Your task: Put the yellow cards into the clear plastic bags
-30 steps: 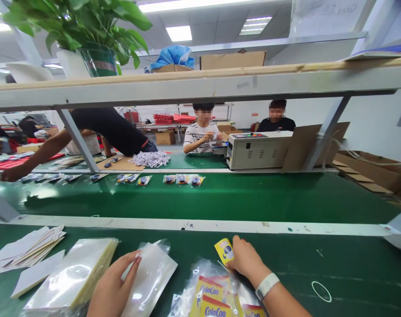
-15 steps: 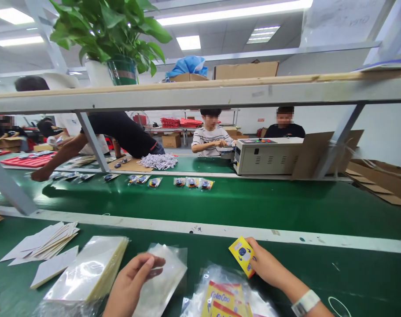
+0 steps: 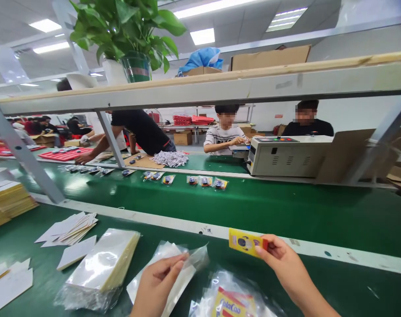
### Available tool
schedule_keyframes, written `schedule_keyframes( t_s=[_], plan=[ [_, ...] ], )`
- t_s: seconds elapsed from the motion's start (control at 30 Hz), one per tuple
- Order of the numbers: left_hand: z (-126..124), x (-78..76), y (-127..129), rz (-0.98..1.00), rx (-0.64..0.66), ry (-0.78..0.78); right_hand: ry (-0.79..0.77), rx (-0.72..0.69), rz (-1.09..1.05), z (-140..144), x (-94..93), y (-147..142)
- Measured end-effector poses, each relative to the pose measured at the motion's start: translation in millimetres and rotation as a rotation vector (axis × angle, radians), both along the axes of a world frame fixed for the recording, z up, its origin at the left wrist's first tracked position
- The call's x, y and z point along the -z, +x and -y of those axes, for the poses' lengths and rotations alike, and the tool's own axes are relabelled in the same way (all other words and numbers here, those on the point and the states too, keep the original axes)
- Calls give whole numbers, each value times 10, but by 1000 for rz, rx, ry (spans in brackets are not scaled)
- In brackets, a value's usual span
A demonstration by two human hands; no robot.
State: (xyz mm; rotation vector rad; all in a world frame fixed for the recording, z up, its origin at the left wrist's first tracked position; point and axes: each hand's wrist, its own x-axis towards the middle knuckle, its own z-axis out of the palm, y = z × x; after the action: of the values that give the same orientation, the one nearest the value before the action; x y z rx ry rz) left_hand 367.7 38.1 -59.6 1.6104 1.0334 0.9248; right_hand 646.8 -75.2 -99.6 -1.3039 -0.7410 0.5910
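Observation:
My right hand (image 3: pixel 281 259) pinches a yellow printed card (image 3: pixel 244 242) by its red-edged end, thumb on the face, above the green bench. My left hand (image 3: pixel 162 281) has its thumb and fingertips closed on a clear plastic bag (image 3: pixel 196 259), whose edge lifts over a pile of flat clear bags (image 3: pixel 169 251). Between the hands, near the bottom edge, lies a heap of bagged yellow and red cards (image 3: pixel 233 304) marked ColaCao. Left of my left hand sits a thick plastic-wrapped stack of cards (image 3: pixel 104 255).
Loose white cards (image 3: pixel 68 231) and a taller card stack (image 3: pixel 10 202) stand at the left. Beyond the white rail (image 3: pixel 154 220), small bagged items (image 3: pixel 205 181) line the green belt (image 3: pixel 187 207). A shelf (image 3: pixel 200 90) crosses above; people and a beige machine (image 3: pixel 286 156) are behind.
My left hand has gone from hovering over the bags to gripping one and lifting its edge. The yellow card has turned more level in my right hand. The view has shifted left.

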Motion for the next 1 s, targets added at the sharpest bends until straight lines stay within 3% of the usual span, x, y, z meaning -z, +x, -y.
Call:
schedule_keyframes(
  t_s=[0.13, 0.33, 0.63, 0.83, 1.0],
  plan=[
    [85, -5, 68, 7, -15, 59, 194, -29, 79, -30, -261, -139],
    [130, 84, 125, 26, 16, 115, 437, -198, 352, -111, -620, -424],
    [149, 38, 102, -33, 38, 135, 449, -351, 903, -171, -653, -479],
    [187, 45, 131, 54, 53, 53, 374, -281, 1112, -225, -660, -589],
    [153, 2, 113, 82, 85, -4, 411, -283, 1221, -291, -579, -765]
  ],
)
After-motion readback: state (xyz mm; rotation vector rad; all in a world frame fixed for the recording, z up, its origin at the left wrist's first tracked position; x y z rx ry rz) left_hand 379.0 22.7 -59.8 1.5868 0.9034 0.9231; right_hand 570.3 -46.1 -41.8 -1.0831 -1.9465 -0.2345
